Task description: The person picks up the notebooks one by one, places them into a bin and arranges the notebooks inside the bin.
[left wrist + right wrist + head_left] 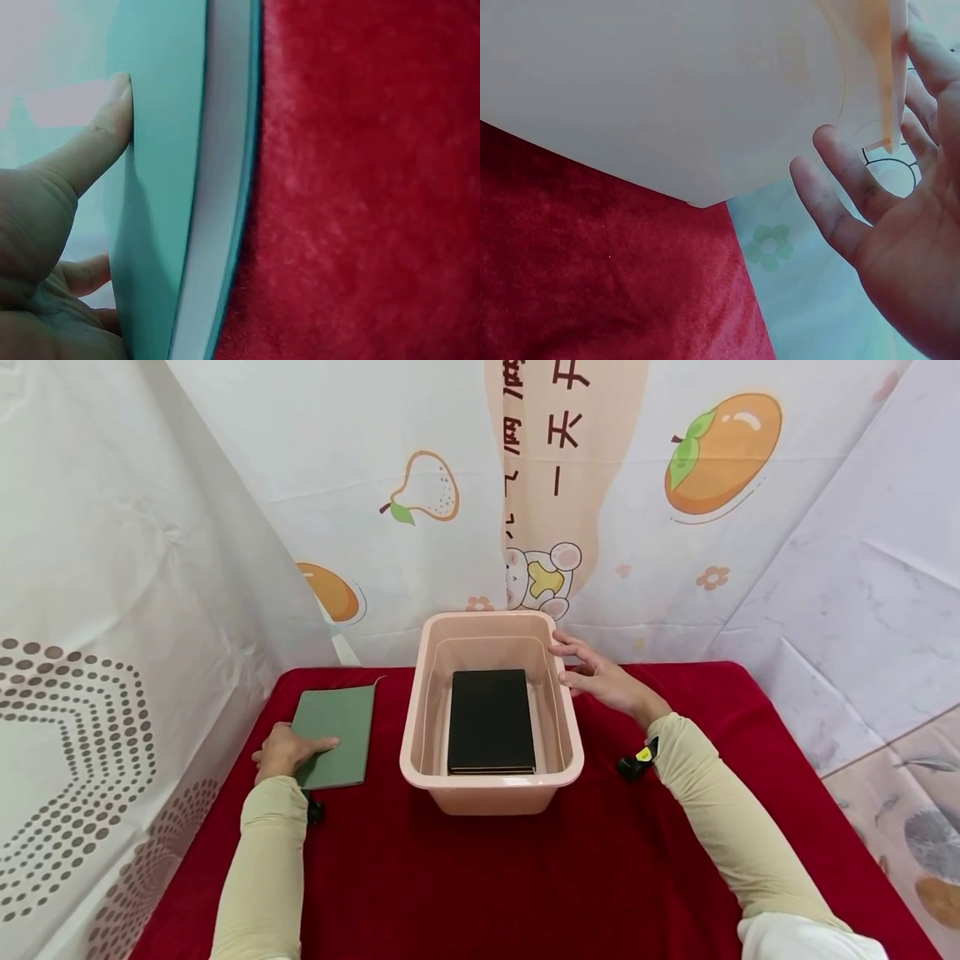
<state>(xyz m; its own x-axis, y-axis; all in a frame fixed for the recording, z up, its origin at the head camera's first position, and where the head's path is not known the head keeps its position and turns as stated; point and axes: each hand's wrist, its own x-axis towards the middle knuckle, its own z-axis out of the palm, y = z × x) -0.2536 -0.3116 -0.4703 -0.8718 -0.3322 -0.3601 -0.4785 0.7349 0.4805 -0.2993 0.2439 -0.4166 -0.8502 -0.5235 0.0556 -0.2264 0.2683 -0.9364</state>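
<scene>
On the left of the head view lies a green notebook [341, 731] with a thin ribbon at its far corner. My left hand [285, 752] grips its left side, thumb across the cover; in the left wrist view the other fingers pass behind the notebook [161, 172] and are partly hidden. A pink plastic basin [491, 782] stands at the middle, with a black book [491, 720] lying flat inside. Beside the basin's right rim is my right hand [603, 681], fingers spread and loosely bent. The right wrist view shows its fingertips at the rim; firm contact cannot be told.
A red cloth [480, 885] covers the table. White printed curtains [450, 410] hang close behind the table and along both sides. A dark wrist camera [636, 763] with a yellow label sits below the right wrist.
</scene>
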